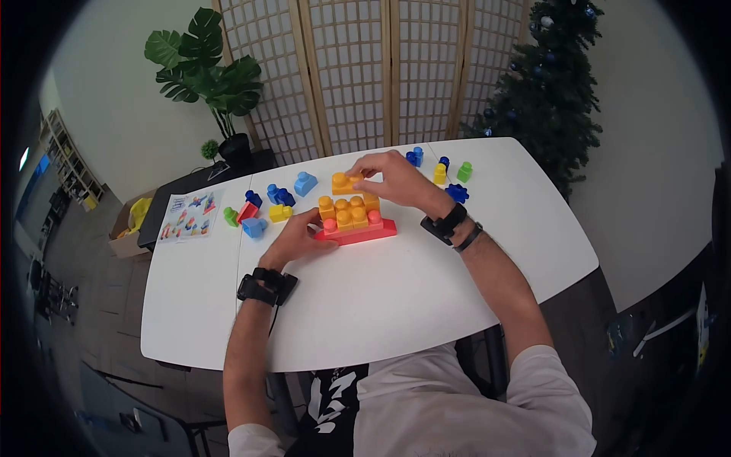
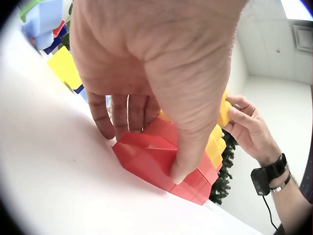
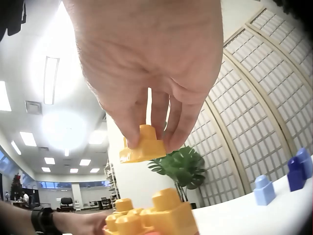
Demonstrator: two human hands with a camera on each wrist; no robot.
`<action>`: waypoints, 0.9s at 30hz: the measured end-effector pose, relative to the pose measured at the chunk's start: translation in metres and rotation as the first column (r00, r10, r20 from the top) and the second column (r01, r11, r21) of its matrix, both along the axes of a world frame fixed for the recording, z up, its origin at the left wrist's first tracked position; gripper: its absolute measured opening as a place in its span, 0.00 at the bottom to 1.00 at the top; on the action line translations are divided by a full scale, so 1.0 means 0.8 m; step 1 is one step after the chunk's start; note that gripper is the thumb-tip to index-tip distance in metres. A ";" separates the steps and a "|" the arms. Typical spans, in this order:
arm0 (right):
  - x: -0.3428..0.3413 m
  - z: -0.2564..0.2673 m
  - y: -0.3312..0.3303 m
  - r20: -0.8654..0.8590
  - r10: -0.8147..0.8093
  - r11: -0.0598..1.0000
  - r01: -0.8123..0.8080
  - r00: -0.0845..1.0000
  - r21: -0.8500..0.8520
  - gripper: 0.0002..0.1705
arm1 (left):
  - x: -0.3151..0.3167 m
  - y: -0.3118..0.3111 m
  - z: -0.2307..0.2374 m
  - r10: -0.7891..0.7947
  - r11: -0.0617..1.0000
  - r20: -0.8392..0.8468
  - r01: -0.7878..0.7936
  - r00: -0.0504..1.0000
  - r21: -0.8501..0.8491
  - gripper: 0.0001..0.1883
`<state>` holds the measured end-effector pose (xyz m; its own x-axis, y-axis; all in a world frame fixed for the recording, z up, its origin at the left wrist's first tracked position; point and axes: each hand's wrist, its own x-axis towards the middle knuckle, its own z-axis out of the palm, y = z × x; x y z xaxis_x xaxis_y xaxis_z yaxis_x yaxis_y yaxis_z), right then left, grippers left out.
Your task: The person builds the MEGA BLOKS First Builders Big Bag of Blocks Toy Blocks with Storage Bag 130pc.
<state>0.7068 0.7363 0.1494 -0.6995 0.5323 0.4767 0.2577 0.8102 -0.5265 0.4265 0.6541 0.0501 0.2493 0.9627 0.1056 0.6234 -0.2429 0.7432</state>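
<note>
On the white table stands a toy block build: a long red base block (image 1: 356, 236) with slanted ends, carrying orange-yellow blocks (image 1: 350, 219) stacked in steps. My left hand (image 1: 293, 239) grips the red base at its left end, thumb on the near face and fingers behind. Above the build, my right hand (image 1: 393, 180) pinches another orange-yellow block (image 3: 142, 149) between thumb and fingers. A gap shows between that block and the stack below it in the right wrist view.
Left of the build lie loose blocks, among them a yellow block (image 1: 280, 213), a red block (image 1: 247, 211) and a light blue block (image 1: 305, 183). A printed picture sheet (image 1: 188, 217) is at the left. More blocks, including a green block (image 1: 465, 172), stand back right.
</note>
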 end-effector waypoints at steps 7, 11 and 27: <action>-0.011 -0.052 0.006 0.081 0.049 0.987 -0.036 0.995 -0.153 0.21 | 0.005 -0.006 0.005 -0.009 0.999 -0.017 0.010 1.000 0.052 0.38; -0.008 -0.065 -0.018 0.130 0.051 0.999 -0.050 0.990 -0.011 0.37 | 0.008 -0.002 0.012 -0.002 1.000 -0.046 0.003 0.999 0.019 0.35; -0.022 -0.093 -0.038 0.215 -0.192 0.932 0.110 0.958 0.346 0.55 | 0.014 0.003 -0.008 -0.018 0.999 -0.270 0.005 0.963 -0.051 0.45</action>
